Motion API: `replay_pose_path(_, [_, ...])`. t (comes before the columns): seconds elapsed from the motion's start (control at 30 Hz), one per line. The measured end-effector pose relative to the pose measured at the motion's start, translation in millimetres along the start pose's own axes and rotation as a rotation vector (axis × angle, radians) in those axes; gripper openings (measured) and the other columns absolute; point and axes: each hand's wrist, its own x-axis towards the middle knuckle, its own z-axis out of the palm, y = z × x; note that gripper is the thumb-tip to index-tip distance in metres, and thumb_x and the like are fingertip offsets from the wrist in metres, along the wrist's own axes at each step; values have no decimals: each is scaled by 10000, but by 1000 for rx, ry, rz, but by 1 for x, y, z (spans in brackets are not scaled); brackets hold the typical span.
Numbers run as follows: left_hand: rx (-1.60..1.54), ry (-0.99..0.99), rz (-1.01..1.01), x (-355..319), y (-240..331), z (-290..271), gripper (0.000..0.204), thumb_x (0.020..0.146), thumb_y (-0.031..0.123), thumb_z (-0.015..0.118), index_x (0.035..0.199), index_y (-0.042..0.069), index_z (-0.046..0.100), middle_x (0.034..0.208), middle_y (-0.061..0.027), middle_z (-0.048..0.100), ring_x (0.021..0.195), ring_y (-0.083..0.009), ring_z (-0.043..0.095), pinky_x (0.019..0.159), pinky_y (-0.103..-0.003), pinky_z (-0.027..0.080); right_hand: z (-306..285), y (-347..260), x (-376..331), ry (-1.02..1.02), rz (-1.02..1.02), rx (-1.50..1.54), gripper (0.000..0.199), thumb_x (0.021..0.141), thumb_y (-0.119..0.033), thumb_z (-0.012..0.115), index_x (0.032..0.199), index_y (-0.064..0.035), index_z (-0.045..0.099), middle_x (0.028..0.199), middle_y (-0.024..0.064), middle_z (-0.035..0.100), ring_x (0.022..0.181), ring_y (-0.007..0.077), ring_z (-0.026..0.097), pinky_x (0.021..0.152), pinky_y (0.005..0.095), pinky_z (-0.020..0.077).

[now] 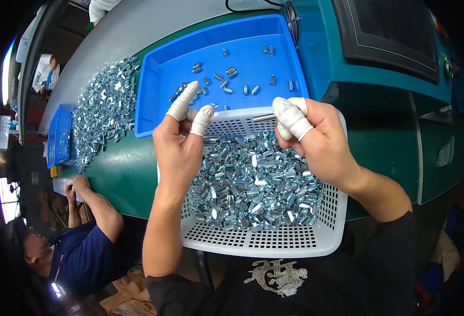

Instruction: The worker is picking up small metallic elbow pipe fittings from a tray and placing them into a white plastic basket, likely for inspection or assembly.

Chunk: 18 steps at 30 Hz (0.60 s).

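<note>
While in right fingers point(294, 121), one rod point(263, 118).

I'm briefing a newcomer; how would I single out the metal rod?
Find the white perforated basket heaped with small metal pieces. Near its far rim is the person's right hand. The rod juts left from it, looking longer than the loose pieces.

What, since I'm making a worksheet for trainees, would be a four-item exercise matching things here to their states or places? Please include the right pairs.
Things
1. White basket
2. Blue tray
3. Right hand
4. Screen

States or places
A. Gripping a slim metal rod
B. Holding densely heaped metal pieces
C. Dark, set in a teal machine
D. Bearing sparsely scattered metal pieces

Pairs: 1-B; 2-D; 3-A; 4-C
</note>
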Motion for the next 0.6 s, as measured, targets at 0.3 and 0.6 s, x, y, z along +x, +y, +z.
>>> replay_pose_path(0.3, [907, -422, -138, -24, 7, 0, 196, 672, 209, 731, 739, 44, 649, 692, -102, 618, 635, -275, 609, 585, -375, 463, 2, 0, -1, -56, 22, 55, 332, 928, -199, 459, 639, -44, 512, 569, -11, 504, 466, 14, 341, 438, 185, 281])
replay_pose_path(0.6, [1067, -413, 60, -36, 11, 15, 103, 667, 115, 654, 703, 22, 627, 769, -130, 591, 783, -283, 589, 672, -382, 477, 5, -2, -3, -99, 66, 54, 330, 927, -193, 461, 644, -37, 529, 569, -21, 496, 478, 18, 349, 440, 190, 274])
